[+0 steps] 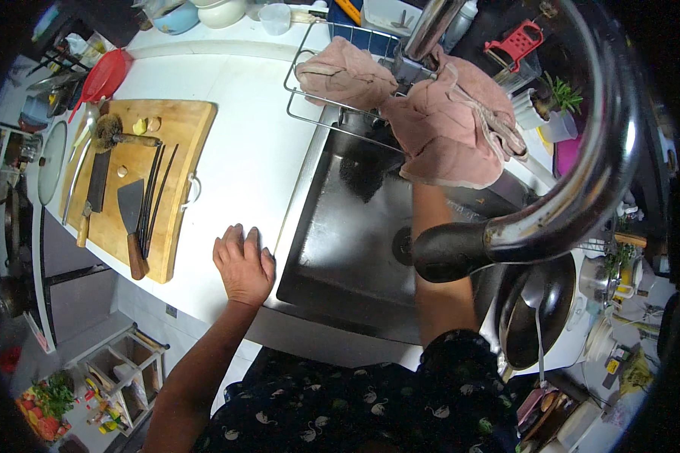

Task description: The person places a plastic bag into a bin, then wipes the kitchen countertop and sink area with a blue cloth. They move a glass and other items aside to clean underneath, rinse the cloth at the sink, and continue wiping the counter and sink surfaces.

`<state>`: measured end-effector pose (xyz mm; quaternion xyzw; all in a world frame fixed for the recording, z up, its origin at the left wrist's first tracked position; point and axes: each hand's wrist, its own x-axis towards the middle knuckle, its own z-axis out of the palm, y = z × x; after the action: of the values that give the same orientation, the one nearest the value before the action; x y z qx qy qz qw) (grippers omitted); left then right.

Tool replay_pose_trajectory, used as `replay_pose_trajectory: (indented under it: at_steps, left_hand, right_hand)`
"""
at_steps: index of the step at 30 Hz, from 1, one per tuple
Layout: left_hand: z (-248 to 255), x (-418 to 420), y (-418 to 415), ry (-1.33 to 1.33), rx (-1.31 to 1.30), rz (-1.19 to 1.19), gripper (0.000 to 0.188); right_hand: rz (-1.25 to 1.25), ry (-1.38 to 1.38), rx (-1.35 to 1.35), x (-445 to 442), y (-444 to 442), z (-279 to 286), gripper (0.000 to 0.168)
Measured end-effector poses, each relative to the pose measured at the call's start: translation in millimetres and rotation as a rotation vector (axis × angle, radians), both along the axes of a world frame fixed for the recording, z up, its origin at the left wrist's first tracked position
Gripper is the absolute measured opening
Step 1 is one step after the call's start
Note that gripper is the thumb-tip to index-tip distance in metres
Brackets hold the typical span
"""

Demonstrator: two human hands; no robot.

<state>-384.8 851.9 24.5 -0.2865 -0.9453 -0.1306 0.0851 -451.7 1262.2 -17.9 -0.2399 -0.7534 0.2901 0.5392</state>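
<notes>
My left hand rests palm down on the white countertop, beside the sink's left rim, fingers slightly apart and holding nothing. My right forearm reaches over the steel sink, passing behind the black-tipped faucet spout. It runs up to a pink cloth, which hides my right hand, so its grip does not show. Another bunched pink part of cloth lies on the wire rack at the back of the sink. Whether the two parts are one cloth, I cannot tell.
Left, a wooden cutting board bears a knife, a wooden-handled scraper, a brush and dark chopsticks. A red strainer stands behind it. Right of the sink sits a black wok with a metal ladle.
</notes>
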Motion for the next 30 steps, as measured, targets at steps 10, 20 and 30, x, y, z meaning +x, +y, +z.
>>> replay_pose_trajectory:
  at_steps: [10, 20, 30]
  left_hand:
    - [0, -1, -6, -0.033, 0.035, 0.016, 0.044]
    - [2, 0, -10, -0.125, 0.105, 0.029, 0.044]
    - [8, 7, -52, -0.151, 0.499, 0.080, 0.051]
  right_hand:
    - [0.388, -0.269, 0.213, 44, -202, -19, 0.034]
    - [0.281, -0.930, 0.401, -72, -169, 37, 0.042]
    - [0.660, -0.839, 0.639, -15, -307, 40, 0.050]
